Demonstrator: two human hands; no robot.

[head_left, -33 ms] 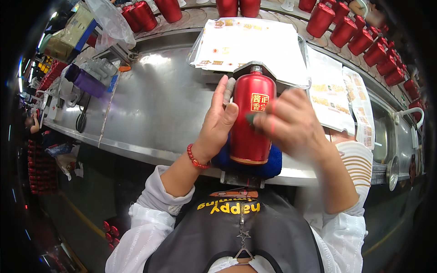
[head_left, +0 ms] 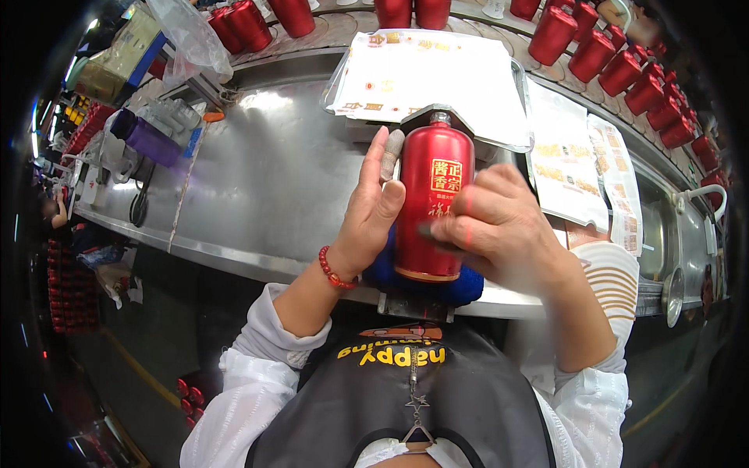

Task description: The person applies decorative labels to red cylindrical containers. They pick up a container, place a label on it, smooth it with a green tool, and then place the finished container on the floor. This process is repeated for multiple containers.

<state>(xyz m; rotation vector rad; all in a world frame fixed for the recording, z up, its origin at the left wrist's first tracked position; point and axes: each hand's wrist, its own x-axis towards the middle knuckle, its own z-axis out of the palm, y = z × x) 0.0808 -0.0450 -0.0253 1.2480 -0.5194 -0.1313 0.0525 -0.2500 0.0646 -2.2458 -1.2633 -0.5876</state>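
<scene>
A glossy red bottle (head_left: 434, 195) with gold print lies in front of me, its neck pointing away from me under a dark angular bracket (head_left: 421, 115). Beneath its lower end is a blue cloth (head_left: 468, 287). My left hand (head_left: 376, 195), one finger wrapped in beige tape, rests along the bottle's left side, fingers stretched out and the thumb near its edge. Over the bottle's lower right front, my right hand (head_left: 499, 218) is closed, pinching a small dark-tipped piece (head_left: 425, 230) against the surface. Motion blurs this hand, so the piece's kind is unclear.
White printed sheets (head_left: 429, 70) lie on a tray behind the bottle, with more sheets (head_left: 566, 156) to the right. Red bottles (head_left: 550, 35) line a conveyor at the back. A purple bottle (head_left: 147, 139) and a clear plastic bag (head_left: 187, 43) are at the left of the metal bench (head_left: 257, 179).
My right hand has slid down the bottle toward me with the small piece, uncovering more of the print. My left hand and the bottle have barely shifted.
</scene>
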